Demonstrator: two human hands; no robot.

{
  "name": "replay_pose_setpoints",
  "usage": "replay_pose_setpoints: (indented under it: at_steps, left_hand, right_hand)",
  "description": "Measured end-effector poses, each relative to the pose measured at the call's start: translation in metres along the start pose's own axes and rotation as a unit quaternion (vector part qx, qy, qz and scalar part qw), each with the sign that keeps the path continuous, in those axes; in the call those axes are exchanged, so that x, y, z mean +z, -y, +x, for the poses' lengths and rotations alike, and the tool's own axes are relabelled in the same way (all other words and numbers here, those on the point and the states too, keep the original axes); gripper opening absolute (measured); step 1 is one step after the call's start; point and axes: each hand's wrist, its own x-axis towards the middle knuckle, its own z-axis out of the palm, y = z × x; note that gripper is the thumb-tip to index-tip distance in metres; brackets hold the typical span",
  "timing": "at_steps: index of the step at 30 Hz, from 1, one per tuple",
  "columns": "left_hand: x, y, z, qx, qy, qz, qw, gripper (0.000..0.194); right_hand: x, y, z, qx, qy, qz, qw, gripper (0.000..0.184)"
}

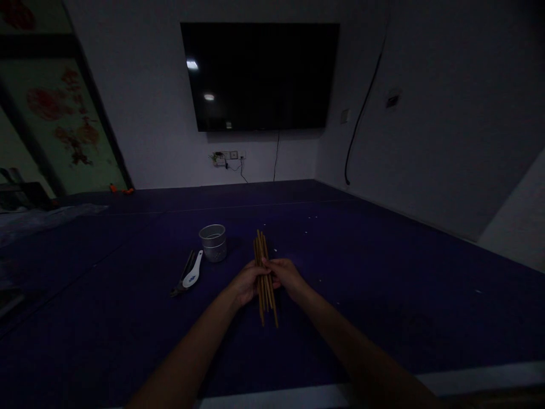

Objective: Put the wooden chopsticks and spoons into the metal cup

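Note:
A bundle of several wooden chopsticks [267, 295] is held upright-tilted between my two hands, its lower ends unevenly spread. My left hand [247, 282] wraps its left side with the thumb across the front. From the right, my right hand [286, 274] closes on the same bundle, thumb against the sticks. To the left of my hands stands a grey metal cup [214, 244], its mouth facing up. Beside it lies a white spoon [193, 274] with a blue mark in its bowl, and a dark slim tool [179, 289], partly hidden by the spoon.
A dark purple-blue surface [361, 267] stretches to the walls, with small white specks on it. Clear plastic sheeting [63, 216] lies at the left. A television [264, 76] hangs on the back wall, above sockets [232, 155] and cables. A black cable [361, 111] runs down the right wall.

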Motion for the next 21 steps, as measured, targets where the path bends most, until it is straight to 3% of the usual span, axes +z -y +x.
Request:
replay_pose_setpoints:
  at_steps: [5, 11, 21]
  left_hand:
    - [0.004, 0.002, 0.000, 0.033, -0.065, 0.022, 0.997, 0.026]
    - [0.001, -0.002, 0.003, 0.046, -0.122, 0.015, 0.991, 0.025]
    - [-0.009, -0.004, 0.009, 0.009, -0.121, -0.002, 0.993, 0.010]
  right_hand:
    - [-0.001, -0.011, 0.009, -0.020, 0.019, -0.029, 0.999, 0.048]
    - [0.001, -0.014, 0.014, -0.100, 0.050, -0.048, 0.993, 0.034]
    - [-0.003, -0.014, 0.012, -0.128, 0.074, -0.145, 0.978, 0.028]
